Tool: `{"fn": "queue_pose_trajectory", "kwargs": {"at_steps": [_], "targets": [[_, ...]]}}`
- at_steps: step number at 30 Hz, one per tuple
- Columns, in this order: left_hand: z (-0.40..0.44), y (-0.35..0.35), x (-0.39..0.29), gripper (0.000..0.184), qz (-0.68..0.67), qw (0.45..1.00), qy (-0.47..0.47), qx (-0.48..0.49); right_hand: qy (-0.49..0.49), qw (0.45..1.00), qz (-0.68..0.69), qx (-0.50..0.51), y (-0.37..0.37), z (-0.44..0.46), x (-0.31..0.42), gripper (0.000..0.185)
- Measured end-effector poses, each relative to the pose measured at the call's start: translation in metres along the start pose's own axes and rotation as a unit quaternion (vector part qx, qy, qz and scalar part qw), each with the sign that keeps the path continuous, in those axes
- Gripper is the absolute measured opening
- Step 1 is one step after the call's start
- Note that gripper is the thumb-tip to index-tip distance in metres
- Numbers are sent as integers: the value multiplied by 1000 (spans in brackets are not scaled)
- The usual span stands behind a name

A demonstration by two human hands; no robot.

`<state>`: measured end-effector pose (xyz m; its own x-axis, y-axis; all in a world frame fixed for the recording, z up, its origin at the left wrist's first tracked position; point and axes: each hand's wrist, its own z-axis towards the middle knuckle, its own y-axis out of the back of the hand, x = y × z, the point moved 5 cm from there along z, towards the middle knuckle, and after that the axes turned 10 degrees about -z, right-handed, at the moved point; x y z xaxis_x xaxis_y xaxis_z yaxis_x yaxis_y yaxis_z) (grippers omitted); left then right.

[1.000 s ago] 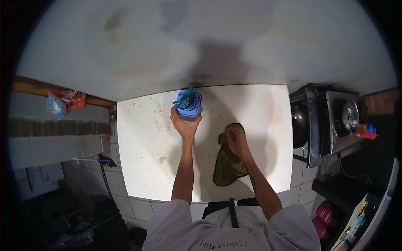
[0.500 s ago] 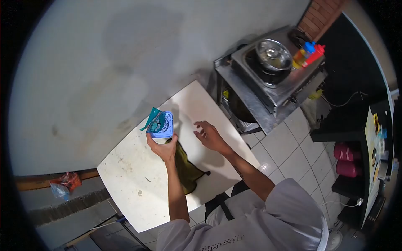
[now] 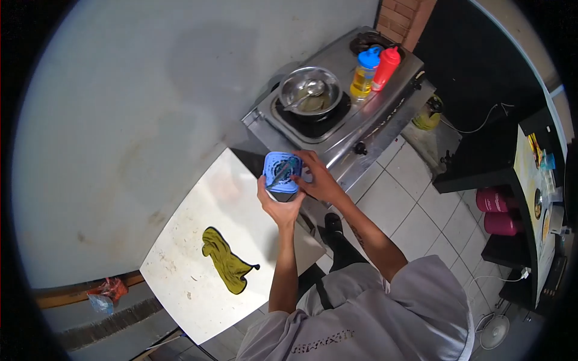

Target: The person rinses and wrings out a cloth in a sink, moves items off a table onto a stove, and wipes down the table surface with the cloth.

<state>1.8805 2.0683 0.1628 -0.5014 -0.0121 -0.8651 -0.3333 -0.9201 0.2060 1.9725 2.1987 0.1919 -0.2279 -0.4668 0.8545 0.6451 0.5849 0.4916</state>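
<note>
My left hand (image 3: pixel 282 206) grips a small blue plastic tub (image 3: pixel 270 162) from the near side, thumb and fingers round its walls. Dark bits and a crumpled teal wrapper (image 3: pixel 288 168) lie in or on top of the tub. At the tub's right side, my right hand (image 3: pixel 319 180) has its fingers bent against the rim and near the wrapper. The tub is held up between the white table and the stove. An olive-green cloth (image 3: pixel 227 265) lies crumpled on the white table (image 3: pixel 180 265), away from both hands.
On the steel stove (image 3: pixel 337 135) sits a metal bowl (image 3: pixel 289 84) with a spoon (image 3: pixel 310 90) in it. Behind stand a blue-capped oil bottle (image 3: pixel 363 75) and a red squeeze bottle (image 3: pixel 386 67). A black shelf unit (image 3: pixel 475 180) is at the right, beyond the tiled floor.
The tub has moved right, from over the table towards the stove. My right hand has come from apart to its rim. The teal wrapper lies lower, and the whole view has shifted right.
</note>
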Motion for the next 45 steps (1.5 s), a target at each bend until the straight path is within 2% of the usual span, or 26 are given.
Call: {"fn": "queue_pose_trajectory", "kwargs": {"at_steps": [2,6,11,13,16,23,28,32,35,37,40,44,45], "targets": [[-5,-29,-13,96,-12,1000,5,16,23,999,0,-49,29,-6,-16,63],[-14,-74,-34,94,-16,997,8,74,-48,995,-61,-63,77,-25,-38,64],[-22,-114,-43,94,-27,990,2,137,-33,993,-72,-90,114,-38,-58,64],[-23,-126,-44,93,-17,988,-17,155,-72,992,-44,-92,121,-41,-68,63],[-22,-138,-44,93,-12,984,-25,178,-54,989,-73,-112,126,-41,-80,63],[-5,-151,-33,92,-28,979,-40,197,-84,990,-54,-101,124,-28,-94,62],[13,-161,-34,90,47,968,-64,238,-65,988,-56,-127,120,-15,-109,61],[24,-173,-33,89,76,967,-67,235,-77,986,-49,-136,117,-3,-130,61],[29,-180,-34,88,87,966,-76,230,-47,985,-78,-143,121,6,-135,62],[29,-186,-34,88,127,957,-82,246,-81,986,-65,-127,123,11,-138,66],[26,-189,-31,84,123,963,-103,215,-110,987,-46,-110,126,15,-138,68],[20,-190,-22,79,91,969,-77,216,-103,988,-38,-107,124,21,-143,69],[18,-189,-23,76,82,973,-72,202,-69,984,-95,-131,124,22,-142,71]]}}
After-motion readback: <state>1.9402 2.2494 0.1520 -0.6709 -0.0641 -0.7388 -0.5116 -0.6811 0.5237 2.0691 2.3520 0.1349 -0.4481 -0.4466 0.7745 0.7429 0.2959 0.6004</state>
